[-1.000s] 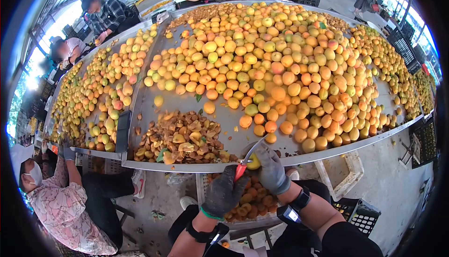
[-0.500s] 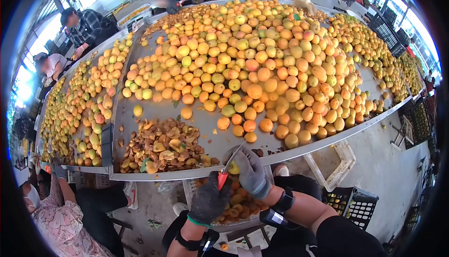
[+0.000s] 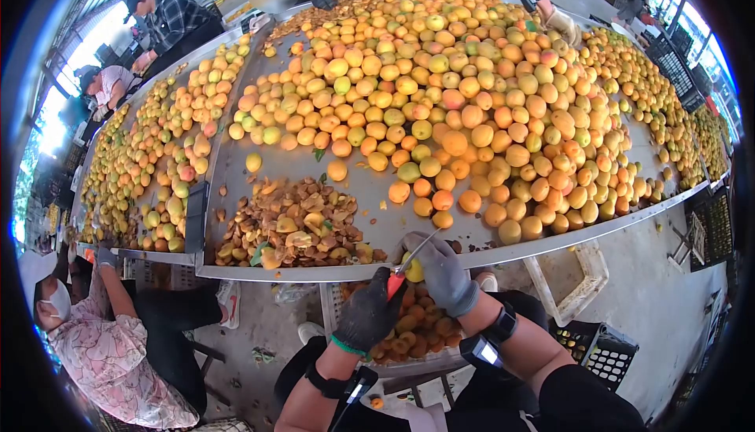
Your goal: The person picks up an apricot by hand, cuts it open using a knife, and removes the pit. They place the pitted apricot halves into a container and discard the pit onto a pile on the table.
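Note:
My left hand, in a dark glove with a green cuff, is closed around the red handle of a knife. The thin blade points up and to the right, against a yellow-green apricot. That fruit is held in the closed fingers of my right hand, in a grey glove. Both hands are at the near edge of the metal table, above a crate of cut apricots. A large heap of whole apricots lies beyond them.
A pile of pits and scraps lies on the table at the left front. A person in a patterned shirt sits at the left. Other people work along the far side. A white frame and a black crate are on the floor at the right.
The whole view has shifted, so the table and hands appear further right. The gloved hand at the far side has moved right over the fruit. My hands keep their hold on knife and apricot.

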Motion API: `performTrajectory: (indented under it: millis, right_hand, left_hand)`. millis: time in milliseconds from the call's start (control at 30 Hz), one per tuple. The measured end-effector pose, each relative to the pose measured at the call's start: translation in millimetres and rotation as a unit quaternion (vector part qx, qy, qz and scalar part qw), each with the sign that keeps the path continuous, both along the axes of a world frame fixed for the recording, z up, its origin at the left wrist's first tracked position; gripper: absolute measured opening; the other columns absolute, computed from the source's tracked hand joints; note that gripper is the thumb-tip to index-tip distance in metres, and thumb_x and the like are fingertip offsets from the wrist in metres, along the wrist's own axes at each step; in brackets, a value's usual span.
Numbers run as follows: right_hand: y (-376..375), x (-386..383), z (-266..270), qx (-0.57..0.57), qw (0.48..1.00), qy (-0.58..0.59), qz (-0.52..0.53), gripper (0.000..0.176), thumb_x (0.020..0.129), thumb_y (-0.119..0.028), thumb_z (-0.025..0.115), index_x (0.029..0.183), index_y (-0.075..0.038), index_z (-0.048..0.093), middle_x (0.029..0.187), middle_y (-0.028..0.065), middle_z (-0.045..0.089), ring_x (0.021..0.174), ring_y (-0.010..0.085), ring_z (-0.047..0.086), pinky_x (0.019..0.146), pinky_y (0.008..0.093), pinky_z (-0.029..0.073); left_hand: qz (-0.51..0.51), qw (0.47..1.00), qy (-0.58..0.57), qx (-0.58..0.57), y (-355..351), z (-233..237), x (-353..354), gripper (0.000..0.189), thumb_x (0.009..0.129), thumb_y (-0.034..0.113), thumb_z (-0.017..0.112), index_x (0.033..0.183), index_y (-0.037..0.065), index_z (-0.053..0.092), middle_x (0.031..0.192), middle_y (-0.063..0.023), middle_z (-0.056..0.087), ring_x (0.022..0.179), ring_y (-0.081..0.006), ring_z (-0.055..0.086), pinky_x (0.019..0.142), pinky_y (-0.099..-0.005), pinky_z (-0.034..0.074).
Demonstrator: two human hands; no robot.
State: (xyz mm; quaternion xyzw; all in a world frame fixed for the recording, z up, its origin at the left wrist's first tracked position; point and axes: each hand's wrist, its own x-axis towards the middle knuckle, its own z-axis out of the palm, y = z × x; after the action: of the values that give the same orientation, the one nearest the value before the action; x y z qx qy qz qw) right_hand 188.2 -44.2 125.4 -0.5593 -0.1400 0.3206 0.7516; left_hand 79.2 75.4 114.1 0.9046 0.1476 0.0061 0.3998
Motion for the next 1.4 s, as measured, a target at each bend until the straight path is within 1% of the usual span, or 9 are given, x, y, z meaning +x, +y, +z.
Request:
performTrajectory:
  millis: [233,400,633,700,800,1033,1100,1233,1400]
  right_hand:
    - [1.8,-6.1,1.7,-0.125,0.917,-0.36,-0.119,0.021,0.095,-0.014,0.042,0.088,-0.001,0.057,0.084,0.0164,0.059,0.077,0.034,0.059,0.069,0.0382,0.046]
    - [2.5,-5.7,-0.5,-0.152,0.872,-0.452,-0.109,0.017,0.096,-0.012,0.044,0.092,-0.001,0.056,0.083,0.0151,0.052,0.077,0.0296,0.055,0.071,0.0339,0.044]
    - [14.2,3.0,-31.9,-0.096,0.988,-0.121,-0.014,0.031,0.1,-0.029,0.043,0.102,-0.001,0.057,0.088,0.0065,0.06,0.082,0.0149,0.055,0.078,0.0301,0.044]
    - [15.2,4.7,-35.2,0.258,0.955,0.145,-0.003,0.028,0.1,-0.021,0.045,0.114,-0.001,0.057,0.111,0.0019,0.058,0.094,0.0088,0.054,0.086,0.0216,0.045]
    - [14.2,-4.4,-27.6,0.142,0.987,0.029,-0.069,0.027,0.1,-0.02,0.043,0.116,-0.002,0.056,0.113,0.0021,0.057,0.1,0.0089,0.056,0.089,0.0204,0.046]
    - [7.8,10.1,-41.1,-0.003,0.997,-0.05,-0.058,0.037,0.099,-0.037,0.041,0.112,-0.006,0.056,0.093,0.0057,0.061,0.081,0.0157,0.061,0.075,0.0313,0.053]
    - [-3.3,25.4,-36.1,0.087,0.992,0.074,-0.054,0.036,0.098,-0.038,0.044,0.113,-0.007,0.056,0.096,0.0056,0.061,0.083,0.0166,0.061,0.075,0.0308,0.052]
    - [-6.2,30.1,15.6,0.311,0.931,0.184,0.043,0.035,0.092,-0.032,0.058,0.117,-0.008,0.053,0.108,0.0057,0.058,0.092,0.0173,0.06,0.079,0.0288,0.049]
    - [-13.8,27.4,18.6,0.216,0.967,0.032,0.128,0.044,0.081,-0.013,0.07,0.121,-0.008,0.051,0.121,0.0053,0.054,0.109,0.0161,0.055,0.094,0.0289,0.043]
  left_hand:
    - [-0.029,0.985,0.004,-0.168,-3.5,3.6,5.5,0.026,0.088,0.022,0.06,0.112,0.009,0.057,0.093,-0.0221,0.064,0.089,-0.038,0.063,0.076,-0.0428,0.05]
    - [-0.071,0.938,0.038,-0.336,0.0,12.6,3.0,0.027,0.085,0.016,0.066,0.106,0.004,0.055,0.092,-0.0093,0.063,0.082,-0.0212,0.061,0.074,-0.0328,0.05]
    - [0.09,0.959,-0.056,-0.262,7.6,22.5,6.3,0.028,0.082,0.009,0.069,0.102,0.005,0.05,0.082,-0.0012,0.057,0.07,-0.0078,0.055,0.06,-0.0244,0.048]
    - [0.097,0.955,-0.078,-0.27,9.5,27.2,9.8,0.027,0.083,0.009,0.068,0.103,0.007,0.049,0.079,-0.0009,0.057,0.065,-0.0076,0.054,0.056,-0.0242,0.046]
    - [0.135,0.903,-0.04,-0.405,9.5,28.8,7.4,0.029,0.085,0.01,0.066,0.108,0.009,0.049,0.075,-0.0003,0.056,0.061,-0.0078,0.053,0.053,-0.0239,0.044]
    - [0.028,0.974,-0.209,-0.08,16.5,16.9,10.5,0.031,0.089,0.01,0.06,0.118,0.01,0.049,0.071,0.0007,0.055,0.057,-0.0076,0.05,0.05,-0.021,0.041]
    - [0.184,0.838,-0.167,-0.485,18.6,36.1,4.5,0.022,0.091,0.014,0.057,0.112,0.007,0.052,0.065,0.0014,0.048,0.049,-0.0094,0.044,0.043,-0.0224,0.035]
    - [0.111,0.849,-0.137,-0.499,45.1,43.5,-13.1,0.025,0.093,0.023,0.057,0.112,0.007,0.053,0.058,0.0023,0.045,0.044,-0.0085,0.043,0.038,-0.0229,0.035]
    - [0.055,0.864,-0.036,-0.499,32.6,39.4,-13.3,0.027,0.092,0.017,0.06,0.115,0.006,0.051,0.081,-0.0021,0.06,0.055,-0.0069,0.052,0.049,-0.0217,0.042]
